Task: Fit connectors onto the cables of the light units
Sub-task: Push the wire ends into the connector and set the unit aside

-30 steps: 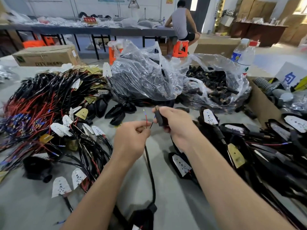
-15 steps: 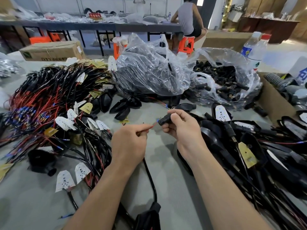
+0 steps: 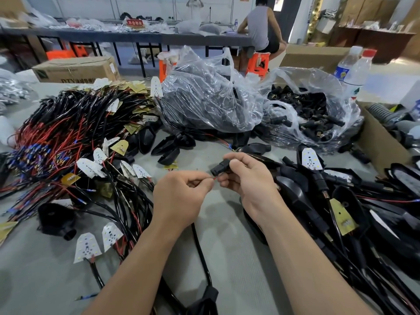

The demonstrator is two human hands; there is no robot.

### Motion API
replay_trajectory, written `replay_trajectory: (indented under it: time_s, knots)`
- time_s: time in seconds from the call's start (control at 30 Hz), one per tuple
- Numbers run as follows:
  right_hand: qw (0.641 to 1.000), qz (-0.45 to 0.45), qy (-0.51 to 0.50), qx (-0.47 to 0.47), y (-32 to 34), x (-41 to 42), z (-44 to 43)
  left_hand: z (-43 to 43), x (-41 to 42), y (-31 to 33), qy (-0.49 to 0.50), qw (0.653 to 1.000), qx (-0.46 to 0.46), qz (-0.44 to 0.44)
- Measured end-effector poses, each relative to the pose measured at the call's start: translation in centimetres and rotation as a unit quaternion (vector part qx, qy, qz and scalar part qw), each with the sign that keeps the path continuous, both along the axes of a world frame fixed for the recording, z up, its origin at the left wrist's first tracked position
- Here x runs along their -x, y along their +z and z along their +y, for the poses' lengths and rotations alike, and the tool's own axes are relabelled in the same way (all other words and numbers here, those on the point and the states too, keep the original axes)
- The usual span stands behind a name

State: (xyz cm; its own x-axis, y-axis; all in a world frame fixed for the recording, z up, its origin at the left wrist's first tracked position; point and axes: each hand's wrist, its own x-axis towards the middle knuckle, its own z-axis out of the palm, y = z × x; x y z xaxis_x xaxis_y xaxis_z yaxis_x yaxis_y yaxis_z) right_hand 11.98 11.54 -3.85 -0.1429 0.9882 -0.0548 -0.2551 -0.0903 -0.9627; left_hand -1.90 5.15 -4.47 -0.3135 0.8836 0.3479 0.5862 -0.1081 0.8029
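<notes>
My right hand [image 3: 246, 179] grips a small black connector [image 3: 219, 168] between thumb and fingers above the grey table [image 3: 238, 258]. My left hand [image 3: 179, 196] pinches the thin red wire [image 3: 212, 178] at the end of a black cable [image 3: 201, 251], and the wire tip meets the connector's open end. That cable runs down from my left hand to a black light unit [image 3: 204, 301] at the bottom edge. The wire's end is hidden inside my left fingers.
A heap of cabled LED boards [image 3: 68, 137] covers the left. Black light housings [image 3: 341, 201] pile up on the right. Two clear bags stand behind: one of black parts [image 3: 204, 96], one of loose connectors [image 3: 311, 112]. A cardboard box [image 3: 381, 139] and bottles [image 3: 354, 69] stand at right.
My right hand has turned the connector from upright to lying sideways, its open end toward my left hand. The red wire tip has come up to the connector. The view moved closer.
</notes>
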Motion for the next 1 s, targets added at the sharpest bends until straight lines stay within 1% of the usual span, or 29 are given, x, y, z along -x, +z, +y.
replay_trajectory:
  time_s: [0.07,0.17,0.27,0.4,0.43,0.57,0.63,0.73,0.83,1.0]
  knots:
    - [0.999,0.014,-0.04,0.0,0.1,-0.04,0.07,0.1,0.08,0.08,-0.001,0.999,-0.002,-0.033]
    - [0.997,0.036,-0.065,0.007,0.22,-0.18,0.11,0.2,0.2,0.02,-0.003,0.999,0.006,-0.044]
    - [0.998,0.036,-0.05,0.016,0.39,-0.29,-0.01,0.31,0.44,-0.09,0.001,0.999,0.005,-0.054]
    - [1.0,0.012,0.021,0.017,0.55,-0.04,-0.46,0.26,0.47,0.01,0.006,0.999,0.006,-0.042]
    - [1.0,0.015,0.018,0.017,0.62,-0.02,-0.48,0.26,0.44,0.03,0.012,0.999,0.009,-0.039]
    - [0.997,0.053,-0.049,0.031,0.83,-0.39,-0.18,0.43,0.55,-0.14,0.03,0.998,0.018,-0.049]
    - [0.997,0.049,-0.059,0.029,0.83,-0.39,-0.18,0.39,0.55,-0.02,0.036,0.998,0.015,-0.05]
    - [0.997,0.041,-0.051,0.03,0.78,-0.36,-0.29,0.36,0.54,-0.12,0.043,0.998,0.019,-0.047]
    - [0.998,0.044,-0.03,0.038,0.83,-0.49,-0.3,0.34,0.65,-0.12,0.056,0.996,0.023,-0.061]
    - [0.995,0.089,-0.004,0.043,0.98,-0.64,-0.41,0.16,0.58,-0.1,0.064,0.996,0.034,-0.06]
